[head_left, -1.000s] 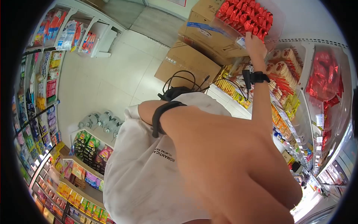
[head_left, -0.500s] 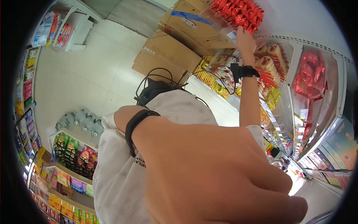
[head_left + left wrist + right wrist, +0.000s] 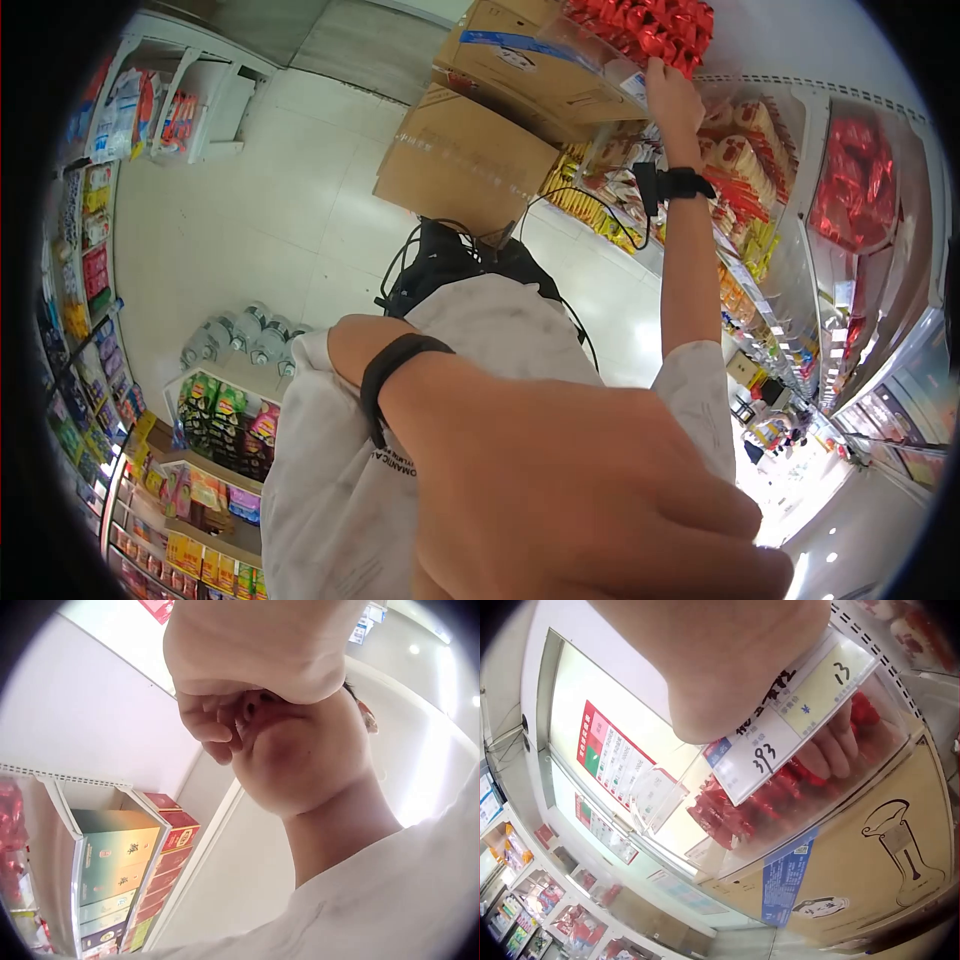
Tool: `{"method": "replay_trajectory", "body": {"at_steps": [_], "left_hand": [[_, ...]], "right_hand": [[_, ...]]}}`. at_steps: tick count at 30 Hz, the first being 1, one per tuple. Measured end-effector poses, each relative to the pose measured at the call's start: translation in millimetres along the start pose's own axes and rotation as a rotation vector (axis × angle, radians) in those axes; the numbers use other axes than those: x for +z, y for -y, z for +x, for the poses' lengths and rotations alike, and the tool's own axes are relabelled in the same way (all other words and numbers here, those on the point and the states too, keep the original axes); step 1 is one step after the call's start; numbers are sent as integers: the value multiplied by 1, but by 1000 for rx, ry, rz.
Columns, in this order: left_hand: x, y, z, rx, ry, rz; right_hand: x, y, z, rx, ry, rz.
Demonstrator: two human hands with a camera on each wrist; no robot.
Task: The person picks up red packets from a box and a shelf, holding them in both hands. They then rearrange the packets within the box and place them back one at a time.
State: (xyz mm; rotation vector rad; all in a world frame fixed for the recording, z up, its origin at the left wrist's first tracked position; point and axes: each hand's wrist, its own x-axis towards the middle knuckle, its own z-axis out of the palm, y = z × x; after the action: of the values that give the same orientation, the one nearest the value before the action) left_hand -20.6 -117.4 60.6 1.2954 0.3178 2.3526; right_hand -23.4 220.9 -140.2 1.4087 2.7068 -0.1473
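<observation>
Close to the head camera, my left hand [image 3: 570,480] is raised in front of the person's face. In the left wrist view its fingers [image 3: 214,731] are loosely bent by the mouth and hold nothing visible. My right hand [image 3: 677,105] reaches up to a clear plastic bin [image 3: 590,55] filled with red foil-wrapped packets [image 3: 645,30]. It grips the bin's front wall, fingers [image 3: 832,754] hooked over behind the handwritten price tag [image 3: 769,754]. Those fingertips overlap the red packets inside, showing through the wall. The thumb is hidden.
Cardboard cartons [image 3: 470,155] stand beside the bin, on the floor and stacked. Shelves at right carry snack packs [image 3: 735,160] and another bin of red packets [image 3: 855,185]. Large bottles [image 3: 240,335] stand on the left near a snack stand [image 3: 215,410]. A black cable [image 3: 640,235] hangs from the right wrist.
The head view has turned, shifting the scene left and then partly back right. My right hand stays at the bin. The left hand has moved slightly before the camera, still raised.
</observation>
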Motion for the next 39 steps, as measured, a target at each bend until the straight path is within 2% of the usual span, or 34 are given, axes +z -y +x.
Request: {"method": "replay_trajectory", "body": {"at_steps": [6, 9, 12, 16, 21, 24, 27, 29, 32, 35, 38, 39], "left_hand": [[46, 18, -7, -56, 83, 91], [77, 32, -13, -89, 142, 176], [108, 49, -19, -136, 201, 258], [141, 74, -20, -197, 292, 338], [171, 92, -26, -253, 349, 440], [180, 93, -30, -264, 355, 502], [181, 87, -33, -294, 389, 519], [182, 84, -33, -341, 436, 512], [178, 79, -22, -422, 562, 529], [175, 68, -9, -483, 713, 598], [166, 56, -14, -552, 659, 617], [161, 56, -19, -570, 598, 589]], "right_hand": [[1, -1, -7, -87, -97, 43], [-1, -5, -10, -119, -145, 246], [5, -25, -1, -367, -241, 468], [-5, -41, -11, -548, -328, 744], [-36, -61, -77, -770, -163, 1108], [-46, -92, -112, -797, -25, 1107], [-56, -124, -143, -690, 58, 1175], [-53, -144, -154, -684, 6, 1155], [-85, -177, -183, -612, -123, 1079], [-130, -204, -203, -719, -421, 1067], [-184, -232, -214, -620, -676, 1085], [-199, -238, -215, -524, -700, 1196]]}}
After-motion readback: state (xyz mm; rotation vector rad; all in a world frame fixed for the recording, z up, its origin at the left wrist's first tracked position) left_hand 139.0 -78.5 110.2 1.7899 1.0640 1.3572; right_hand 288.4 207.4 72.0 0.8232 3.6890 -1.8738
